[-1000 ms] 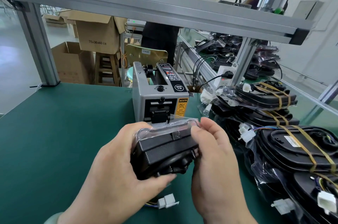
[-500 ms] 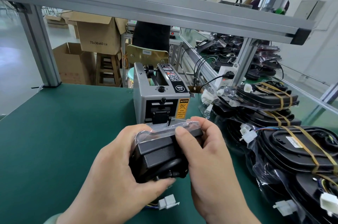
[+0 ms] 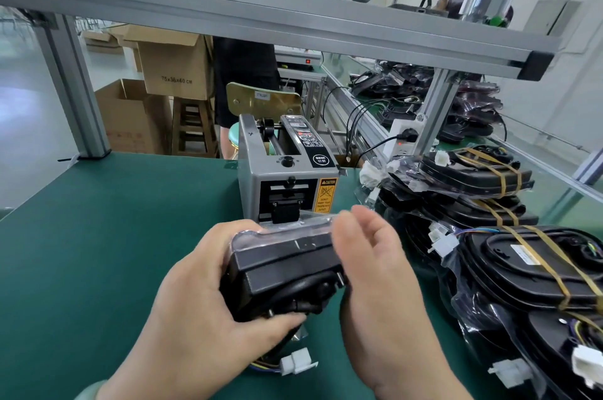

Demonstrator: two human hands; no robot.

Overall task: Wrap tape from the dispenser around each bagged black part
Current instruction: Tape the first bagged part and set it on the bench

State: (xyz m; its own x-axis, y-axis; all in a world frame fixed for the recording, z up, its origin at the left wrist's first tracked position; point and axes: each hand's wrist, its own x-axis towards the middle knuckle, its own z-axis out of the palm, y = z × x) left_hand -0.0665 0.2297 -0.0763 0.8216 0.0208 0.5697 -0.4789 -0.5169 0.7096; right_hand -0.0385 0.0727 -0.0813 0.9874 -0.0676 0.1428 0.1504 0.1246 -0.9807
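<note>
While the bagged black part is held over the green mat, just short of the tape dispenser standing at twelve o'clock from it, several slips are judged possible. The part is gripped from eight o'clock by the left hand, with the fingers wrapped round its left side and the thumb hooked beneath. At three o'clock the right hand is set against the part's upper corner with its fingers loosely extended. A clear strip is seen at its fingertips, but whether that is tape or bag film, and whether it is pinched, cannot be told.

Should the strip be loose film, it could be trapped crooked beneath the tape, and a wrinkled, weak band would be left. If tape is drawn off at an angle to the outlet, it may be laid askew or stuck to itself before the part is reached. The slick bag could be let slide within the left grip as the part is turned, and the wrap would be slackened. The white connector and its wires, trailing at six o'clock below the part, might be caught under the band. Fingers brought too near the outlet, beside which a caution label is fixed, could be nicked. The pile of banded parts, near at three o'clock, could be knocked by the right hand.
</note>
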